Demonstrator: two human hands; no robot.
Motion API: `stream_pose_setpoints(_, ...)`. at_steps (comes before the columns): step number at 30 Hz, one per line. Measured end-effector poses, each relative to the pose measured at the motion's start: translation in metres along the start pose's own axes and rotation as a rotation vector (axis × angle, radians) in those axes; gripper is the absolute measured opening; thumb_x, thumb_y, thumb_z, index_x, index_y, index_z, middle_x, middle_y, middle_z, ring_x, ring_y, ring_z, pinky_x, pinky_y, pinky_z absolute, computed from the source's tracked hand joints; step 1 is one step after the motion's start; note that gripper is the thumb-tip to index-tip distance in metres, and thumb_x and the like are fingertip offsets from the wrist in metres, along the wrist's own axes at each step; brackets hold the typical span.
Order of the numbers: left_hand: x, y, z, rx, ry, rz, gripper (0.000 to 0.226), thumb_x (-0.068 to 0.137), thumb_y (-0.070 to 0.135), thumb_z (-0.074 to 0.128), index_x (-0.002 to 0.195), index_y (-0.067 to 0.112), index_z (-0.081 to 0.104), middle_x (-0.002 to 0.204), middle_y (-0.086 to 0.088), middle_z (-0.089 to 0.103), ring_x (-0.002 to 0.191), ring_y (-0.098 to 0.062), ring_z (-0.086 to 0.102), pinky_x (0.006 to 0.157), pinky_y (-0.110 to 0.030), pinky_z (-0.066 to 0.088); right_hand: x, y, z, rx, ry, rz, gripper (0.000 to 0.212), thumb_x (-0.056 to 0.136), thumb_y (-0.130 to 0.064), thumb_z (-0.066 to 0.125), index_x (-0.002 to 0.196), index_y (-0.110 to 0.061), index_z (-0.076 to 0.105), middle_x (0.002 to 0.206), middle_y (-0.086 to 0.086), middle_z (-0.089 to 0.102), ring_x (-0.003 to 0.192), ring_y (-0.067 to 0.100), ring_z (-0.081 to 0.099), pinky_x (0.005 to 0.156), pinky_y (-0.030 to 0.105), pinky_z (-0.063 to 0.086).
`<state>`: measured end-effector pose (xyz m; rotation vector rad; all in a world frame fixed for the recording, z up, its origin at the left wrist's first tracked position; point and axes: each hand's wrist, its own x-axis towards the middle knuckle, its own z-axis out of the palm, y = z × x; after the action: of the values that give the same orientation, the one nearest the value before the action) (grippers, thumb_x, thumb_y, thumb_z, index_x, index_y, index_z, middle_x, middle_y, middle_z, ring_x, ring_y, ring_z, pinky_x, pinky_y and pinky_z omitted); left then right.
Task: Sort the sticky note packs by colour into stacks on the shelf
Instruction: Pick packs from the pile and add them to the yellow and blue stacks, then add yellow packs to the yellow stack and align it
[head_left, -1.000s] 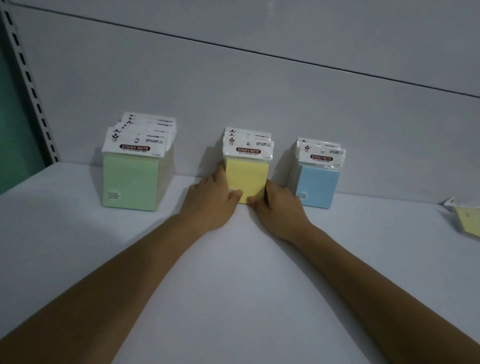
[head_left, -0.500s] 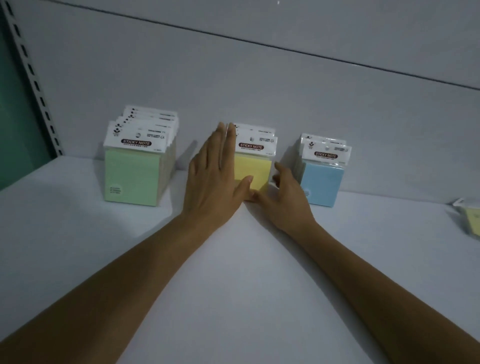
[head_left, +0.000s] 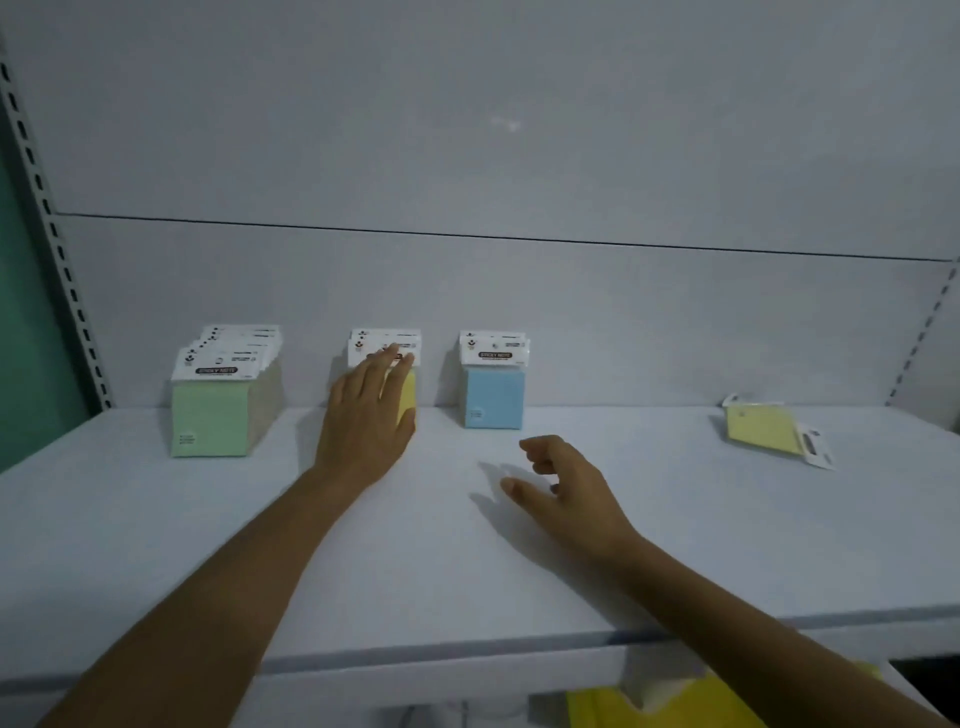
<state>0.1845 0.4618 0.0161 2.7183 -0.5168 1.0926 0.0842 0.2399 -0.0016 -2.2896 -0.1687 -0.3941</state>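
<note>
While my left hand (head_left: 363, 421) lies flat, fingers straight and together, against the front of the yellow sticky note stack (head_left: 409, 397) at centre frame, my right hand (head_left: 566, 488) hovers over the shelf (head_left: 727, 545) lower right of it, fingers loosely curled around nothing. The green stack (head_left: 213, 415) stands to the left, and the blue stack (head_left: 493, 397) stands just right of the yellow one. A loose yellow pack (head_left: 763, 428) lies askew at the shelf's far right.

A pale grey back panel (head_left: 519, 130), split by a thin horizontal seam (head_left: 519, 238), rises behind the white shelf (head_left: 467, 582). A slotted left upright (head_left: 57, 249) and right upright (head_left: 919, 343) flank it, with a teal wall (head_left: 26, 338) far left. The light is dim. Below the shelf's front edge shows something yellow (head_left: 649, 709), perhaps plastic.
</note>
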Motion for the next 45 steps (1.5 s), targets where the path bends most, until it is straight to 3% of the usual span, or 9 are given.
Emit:
stream_pose_setpoints(3, 0.000, 0.078, 0.000, -0.152, -0.032, 0.047, 0.058, 0.087, 0.023, 0.059, 0.140, 0.009, 0.040, 0.147, -0.011, 0.039, 0.133, -0.030, 0.038, 0.106, -0.043, 0.032, -0.042, 0.028, -0.051, -0.031, 0.094, 0.009, 0.042, 0.087, -0.034, 0.061, 0.125, -0.020, 0.051, 0.125, -0.003, 0.056, 0.110, 0.011, 0.053, 0.095, 0.029, 0.045)
stream_pose_setpoints(9, -0.016, 0.272, 0.010, -0.302, -0.131, 0.358, 0.048, 0.093, 0.038, 0.045, 0.138, 0.022, 0.040, 0.150, -0.001, 0.036, 0.138, -0.020, 0.030, 0.112, -0.036, 0.020, -0.141, 0.109, -0.164, -0.040, 0.323, 0.117, 0.030, 0.089, -0.028, 0.061, 0.118, -0.020, 0.057, 0.116, -0.005, 0.059, 0.106, 0.010, 0.055, 0.090, 0.031, 0.049)
stream_pose_setpoints(16, -0.036, 0.420, 0.022, -0.338, -0.276, 0.400, 0.047, 0.093, 0.044, 0.042, 0.136, 0.025, 0.041, 0.150, 0.001, 0.033, 0.139, -0.017, 0.023, 0.113, -0.038, 0.013, -0.213, 0.172, -0.251, -0.046, 0.464, 0.233, 0.020, 0.089, -0.027, 0.061, 0.109, -0.023, 0.059, 0.102, -0.009, 0.064, 0.095, 0.000, 0.057, 0.072, 0.015, 0.046)
stream_pose_setpoints(22, -0.011, 0.444, 0.036, -0.343, -0.330, 0.371, 0.047, 0.093, 0.045, 0.043, 0.135, 0.025, 0.042, 0.148, 0.000, 0.035, 0.137, -0.020, 0.028, 0.110, -0.040, 0.020, -0.202, 0.197, -0.280, -0.025, 0.450, 0.208, 0.011, 0.091, -0.025, 0.058, 0.101, -0.025, 0.062, 0.091, -0.018, 0.062, 0.086, -0.007, 0.057, 0.065, 0.008, 0.042)
stream_pose_setpoints(28, 0.068, 0.447, 0.073, -0.311, -0.314, 0.270, 0.047, 0.091, 0.043, 0.047, 0.133, 0.024, 0.043, 0.144, 0.001, 0.039, 0.134, -0.021, 0.032, 0.108, -0.039, 0.023, -0.148, 0.218, -0.300, -0.032, 0.417, 0.082, 0.010, 0.091, -0.020, 0.057, 0.089, -0.028, 0.064, 0.086, -0.020, 0.064, 0.086, -0.008, 0.056, 0.065, 0.005, 0.043)
stream_pose_setpoints(33, 0.114, 0.458, 0.131, -0.112, -0.501, 0.287, 0.054, 0.093, 0.049, 0.036, 0.139, 0.020, 0.035, 0.148, -0.004, 0.034, 0.139, -0.023, 0.025, 0.114, -0.049, 0.008, -0.095, 0.244, -0.333, -0.103, 0.363, 0.034, 0.016, 0.089, -0.023, 0.059, 0.082, -0.037, 0.062, 0.083, -0.022, 0.066, 0.082, -0.007, 0.058, 0.065, 0.004, 0.044)
stream_pose_setpoints(36, 0.115, 0.465, 0.167, -0.157, -0.585, 0.268, 0.054, 0.092, 0.053, 0.033, 0.137, 0.021, 0.038, 0.145, -0.005, 0.038, 0.135, -0.025, 0.029, 0.111, -0.049, 0.011, -0.060, 0.269, -0.342, -0.126, 0.330, 0.010, 0.015, 0.088, -0.023, 0.061, 0.082, -0.037, 0.063, 0.082, -0.022, 0.067, 0.080, -0.006, 0.060, 0.066, 0.004, 0.044)
stream_pose_setpoints(41, 0.115, 0.465, 0.186, -0.270, -0.475, 0.215, 0.053, 0.087, 0.057, 0.041, 0.129, 0.026, 0.048, 0.135, 0.001, 0.049, 0.128, -0.022, 0.038, 0.108, -0.044, 0.014, 0.017, 0.308, -0.320, 0.005, 0.263, 0.031, 0.017, 0.086, -0.017, 0.061, 0.077, -0.030, 0.064, 0.076, -0.014, 0.069, 0.073, 0.000, 0.063, 0.062, 0.007, 0.044)
stream_pose_setpoints(45, 0.112, 0.465, 0.186, -0.298, -0.398, 0.216, 0.044, 0.084, 0.054, 0.044, 0.117, 0.026, 0.055, 0.122, 0.007, 0.055, 0.121, -0.018, 0.043, 0.107, -0.041, 0.019, 0.088, 0.311, -0.307, -0.097, 0.139, -0.086, 0.010, 0.088, -0.017, 0.059, 0.084, -0.023, 0.065, 0.079, -0.017, 0.066, 0.076, -0.005, 0.061, 0.063, 0.006, 0.044)
